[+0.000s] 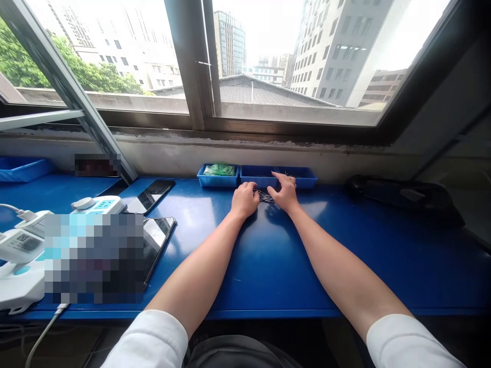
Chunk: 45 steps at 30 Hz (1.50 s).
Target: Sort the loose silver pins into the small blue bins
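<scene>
A small pile of thin, dark metal pieces (265, 196), like screws or pins, lies on the blue tabletop (268, 266). At its left edge rests my left hand (244, 200), fingers curled inward against the pieces; what its fingertips hold, if anything, is hidden. My right hand (286, 192) is on the pile's right side, thumb and fingers apart, with its fingertips in front of the bins. Just behind the pile stand a blue middle bin (258, 180) and a blue right bin (307, 179) with small dark pieces in it. The left bin (218, 180) contains green-and-clear plastic packets (219, 169).
On the left are a white power strip (23, 281) with plugs and cables, a dark phone (155, 196), a tablet-like device (163, 240) and a blue tray (23, 168). A black bag-like object (406, 197) lies at right. A metal post (103, 138) and window wall stand behind.
</scene>
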Each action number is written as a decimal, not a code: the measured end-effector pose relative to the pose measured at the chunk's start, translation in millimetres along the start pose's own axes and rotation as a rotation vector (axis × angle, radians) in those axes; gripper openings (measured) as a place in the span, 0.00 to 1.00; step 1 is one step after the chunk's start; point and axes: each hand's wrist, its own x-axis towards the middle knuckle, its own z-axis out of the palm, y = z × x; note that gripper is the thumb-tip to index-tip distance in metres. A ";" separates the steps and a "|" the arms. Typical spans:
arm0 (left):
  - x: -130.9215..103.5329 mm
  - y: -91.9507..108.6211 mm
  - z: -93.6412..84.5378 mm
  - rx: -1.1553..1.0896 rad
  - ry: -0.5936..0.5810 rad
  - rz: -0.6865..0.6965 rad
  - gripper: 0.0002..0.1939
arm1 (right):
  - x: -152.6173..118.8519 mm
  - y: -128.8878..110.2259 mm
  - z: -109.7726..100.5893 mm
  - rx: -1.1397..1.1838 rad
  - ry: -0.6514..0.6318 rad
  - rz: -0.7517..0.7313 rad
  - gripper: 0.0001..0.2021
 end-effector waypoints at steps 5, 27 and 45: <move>-0.2 0.9 0.7 0.013 -0.041 0.008 0.14 | 4.2 9.4 6.1 -0.147 -0.119 0.028 0.29; -1.1 -0.6 -0.7 0.035 -0.150 0.005 0.15 | -7.5 3.3 2.5 -0.135 -0.357 -0.045 0.07; -3.1 -4.1 2.5 0.016 -0.175 0.066 0.13 | -7.5 6.2 2.3 -0.074 -0.383 -0.087 0.05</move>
